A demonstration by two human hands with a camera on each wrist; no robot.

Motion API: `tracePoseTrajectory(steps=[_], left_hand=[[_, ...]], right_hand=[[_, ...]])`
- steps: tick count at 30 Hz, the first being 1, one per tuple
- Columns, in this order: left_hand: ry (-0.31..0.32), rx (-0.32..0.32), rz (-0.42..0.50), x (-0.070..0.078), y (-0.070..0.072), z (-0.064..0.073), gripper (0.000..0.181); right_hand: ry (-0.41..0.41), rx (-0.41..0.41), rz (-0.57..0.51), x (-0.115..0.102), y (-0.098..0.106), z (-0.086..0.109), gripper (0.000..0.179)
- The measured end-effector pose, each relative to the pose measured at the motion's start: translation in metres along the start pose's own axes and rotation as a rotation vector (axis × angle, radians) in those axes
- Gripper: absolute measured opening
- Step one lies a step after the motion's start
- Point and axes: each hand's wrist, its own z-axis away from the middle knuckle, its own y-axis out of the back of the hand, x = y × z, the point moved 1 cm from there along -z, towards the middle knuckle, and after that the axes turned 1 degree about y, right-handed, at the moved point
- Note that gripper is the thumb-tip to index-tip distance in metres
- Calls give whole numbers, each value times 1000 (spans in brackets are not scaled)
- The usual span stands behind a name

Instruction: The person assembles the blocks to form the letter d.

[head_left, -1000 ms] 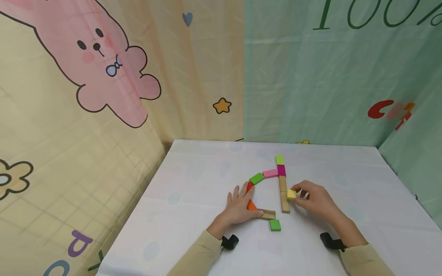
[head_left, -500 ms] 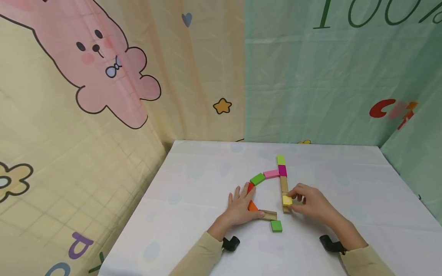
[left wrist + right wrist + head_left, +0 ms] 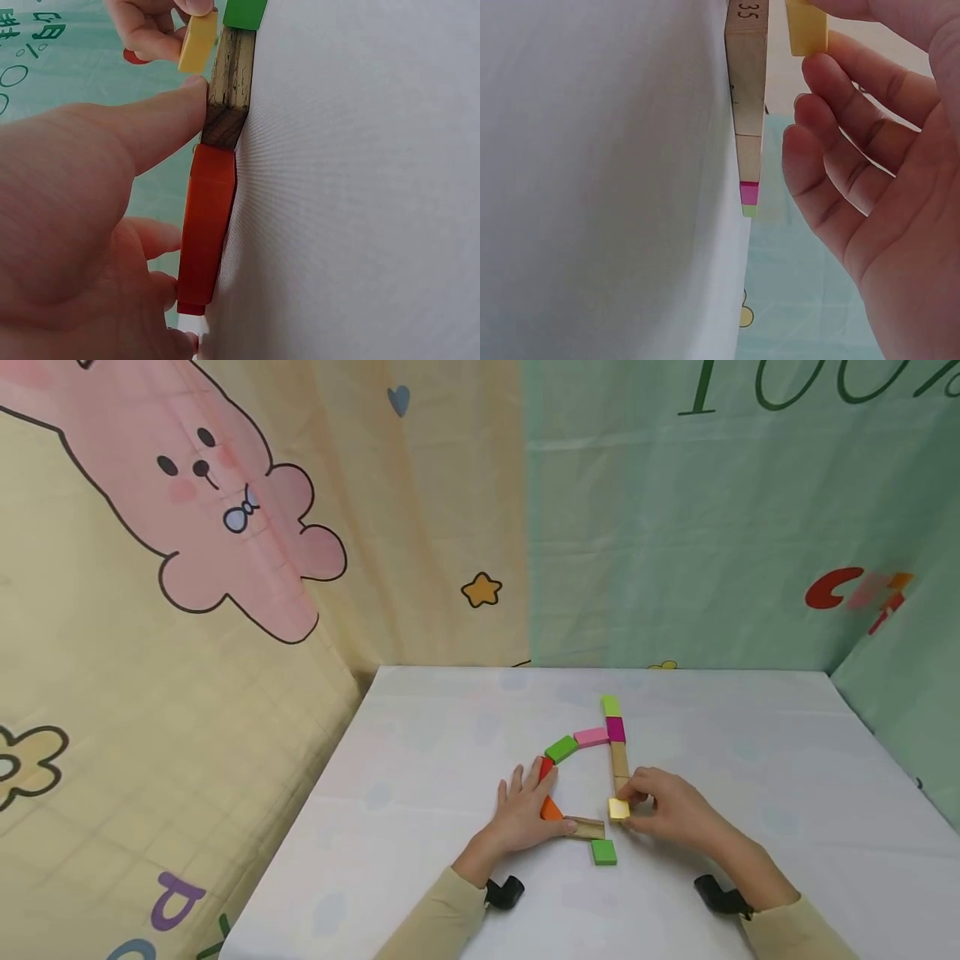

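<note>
My right hand point(image 3: 671, 802) pinches a yellow block point(image 3: 618, 810) between thumb and fingers, over the near end of a straight row of plain wooden blocks point(image 3: 619, 760). In the right wrist view the yellow block point(image 3: 808, 30) is held above a wooden block point(image 3: 748, 90), apart from it. My left hand point(image 3: 519, 814) rests with spread fingers over an orange block point(image 3: 551, 808) and a red block point(image 3: 546, 767), partly hiding both. Its thumb touches a grooved wooden block point(image 3: 229, 90). A green block point(image 3: 604, 852) lies against that block's near right corner.
The curve continues through a green block point(image 3: 562, 749) and a pink block point(image 3: 592, 737) to a magenta block point(image 3: 616, 729), with a light green block point(image 3: 611, 706) beyond. All lie on a white-covered table point(image 3: 420, 718). Printed curtains point(image 3: 637, 527) stand behind.
My right hand has carried the yellow block left and toward me, from beside the wooden row to above its near end. The left hand stays in place. The head view has shifted slightly.
</note>
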Motion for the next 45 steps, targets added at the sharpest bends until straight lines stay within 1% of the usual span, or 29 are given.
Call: tracePoseTrajectory(steps=[5,14,19,24,30,36,45], left_hand=[[-12,-2,-7,3,-4,-2,92],[3,-4,-30,6,-6,-4,91],[15,-8,-28,6,-7,-6,91],[21,-9,-31,5,-6,-6,91],[32,-15,-34,2,-3,-3,91],[30,-14,-10,0,2,1,92],[25,-23,6,1,5,1,92]], right_hand=[[8,-30,4,0,1,5,27],[-27,-90,3,-4,1,6,25],[-23,-98,6,-5,1,6,26],[-19,-110,6,-7,0,6,26],[-18,-127,3,-11,-2,4,26],[-1,-142,24,-16,-4,1,26],[-8,-159,69,-15,-7,0,25]])
